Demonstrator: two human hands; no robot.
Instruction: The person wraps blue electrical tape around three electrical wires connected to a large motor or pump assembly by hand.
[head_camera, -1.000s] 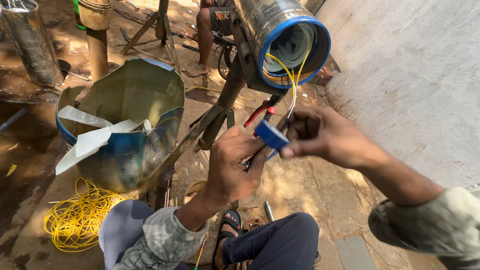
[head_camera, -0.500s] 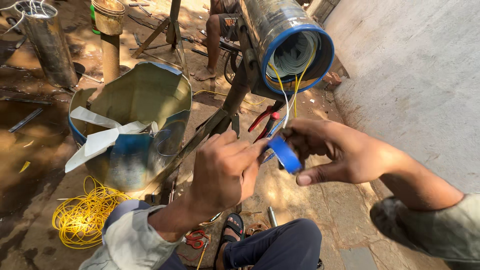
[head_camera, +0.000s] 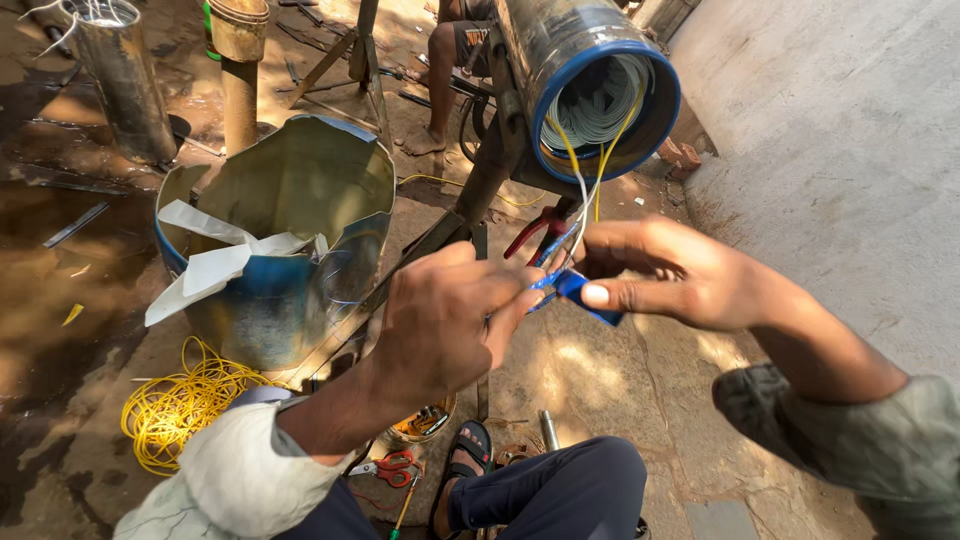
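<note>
My right hand (head_camera: 680, 275) pinches a roll of blue tape (head_camera: 585, 292) between thumb and fingers. My left hand (head_camera: 450, 320) is closed on the tape's free end and on the thin wires (head_camera: 585, 195) right beside it. Yellow and white wires hang out of a metal cylinder with a blue rim (head_camera: 600, 95), which sits on a stand just above both hands. Coiled winding shows inside the cylinder's mouth. A red-handled plier (head_camera: 530, 232) hangs behind the wires.
A cut blue metal drum (head_camera: 290, 260) holding white paper strips stands at left. A yellow wire coil (head_camera: 180, 405) and red scissors (head_camera: 392, 467) lie on the ground by my knees. Another person's bare leg (head_camera: 440, 90) is behind the stand. A grey wall (head_camera: 850, 150) runs along the right.
Both hands have stayed at the wire joint; my right hand has turned the tape roll lower and flatter, and my left hand has closed more tightly over the wires.
</note>
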